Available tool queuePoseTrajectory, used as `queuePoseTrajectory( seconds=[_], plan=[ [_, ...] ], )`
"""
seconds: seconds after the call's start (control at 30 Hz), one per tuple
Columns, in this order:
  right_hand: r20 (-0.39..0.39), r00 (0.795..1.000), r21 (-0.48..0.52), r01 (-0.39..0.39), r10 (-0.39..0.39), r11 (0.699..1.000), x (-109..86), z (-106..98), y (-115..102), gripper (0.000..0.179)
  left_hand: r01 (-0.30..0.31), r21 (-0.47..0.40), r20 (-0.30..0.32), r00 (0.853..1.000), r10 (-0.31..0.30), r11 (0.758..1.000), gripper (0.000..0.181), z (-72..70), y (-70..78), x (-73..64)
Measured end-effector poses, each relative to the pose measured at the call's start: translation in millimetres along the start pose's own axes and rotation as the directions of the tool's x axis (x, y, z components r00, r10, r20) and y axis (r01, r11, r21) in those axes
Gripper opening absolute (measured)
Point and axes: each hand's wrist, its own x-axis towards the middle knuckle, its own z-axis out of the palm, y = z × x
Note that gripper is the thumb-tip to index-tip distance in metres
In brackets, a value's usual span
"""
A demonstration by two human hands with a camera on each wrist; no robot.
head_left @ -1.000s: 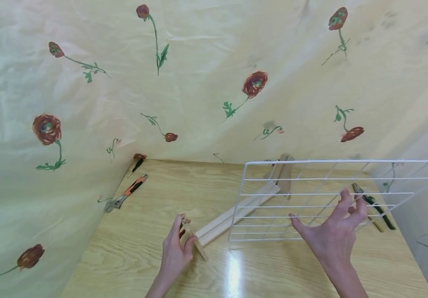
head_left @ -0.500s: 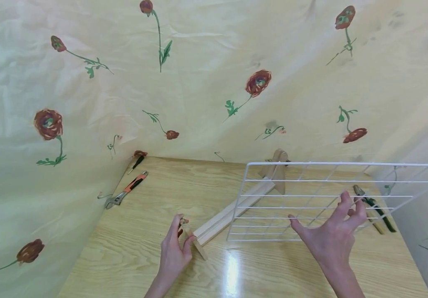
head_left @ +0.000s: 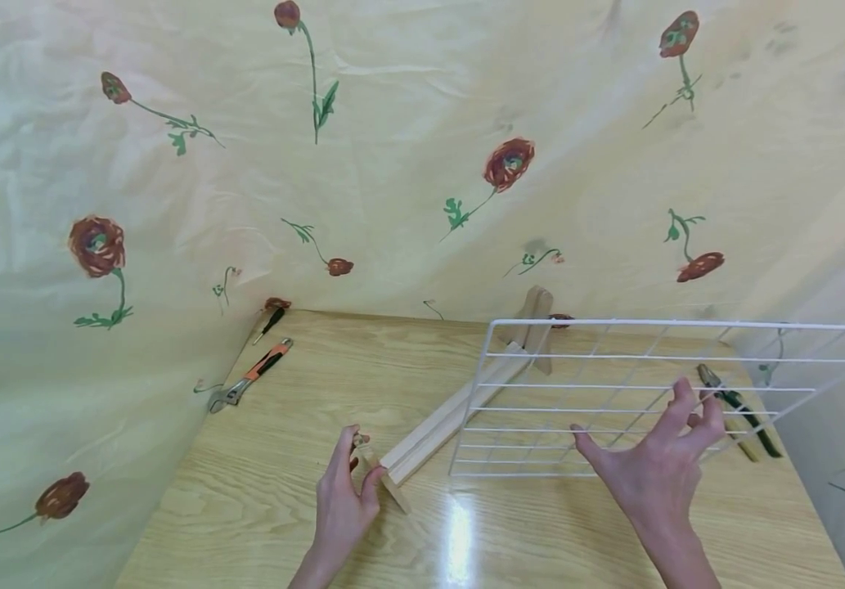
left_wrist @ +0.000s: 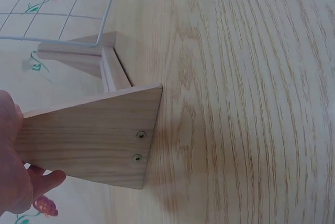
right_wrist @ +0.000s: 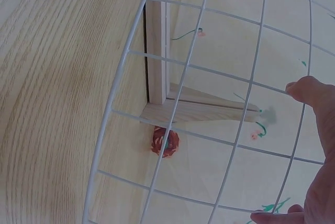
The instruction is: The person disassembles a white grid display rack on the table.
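Observation:
A wooden frame stands on the table, its two end boards joined by a pale rail (head_left: 429, 433). My left hand (head_left: 346, 501) grips the upper part of the near end board (left_wrist: 94, 135), fingers on one side and thumb on the other. Two screw heads (left_wrist: 139, 145) show near that board's lower edge. The far end board (head_left: 537, 327) stands by the back wall, partly behind the wire. With its thumb and fingers spread across the wires, my right hand (head_left: 653, 466) holds a white wire rack (right_wrist: 127, 51), tilted above the table and overlapping the rail in the head view.
On the left of the table lie an adjustable wrench (head_left: 253, 376) with orange and black handle and, farther back, a black-handled screwdriver (head_left: 271, 322). Dark-handled pliers (head_left: 749, 421) lie at the right behind the rack. Flowered cloth (head_left: 393, 164) encloses the back and sides.
The far end of the wooden frame has swung left along the back wall, pivoting about the left hand's end. The right hand and the wire rack have hardly moved.

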Motion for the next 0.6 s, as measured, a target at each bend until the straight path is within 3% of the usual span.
queuePoseTrajectory(
  seconds=[0.6],
  plan=[
    [0.024,0.999,-0.001,-0.028,0.028,1.0,-2.5,1.4,-1.4,0.117,-0.006,0.071,-0.027,1.0,0.008,0.997,0.062,0.1,-0.3,-3.9]
  ],
)
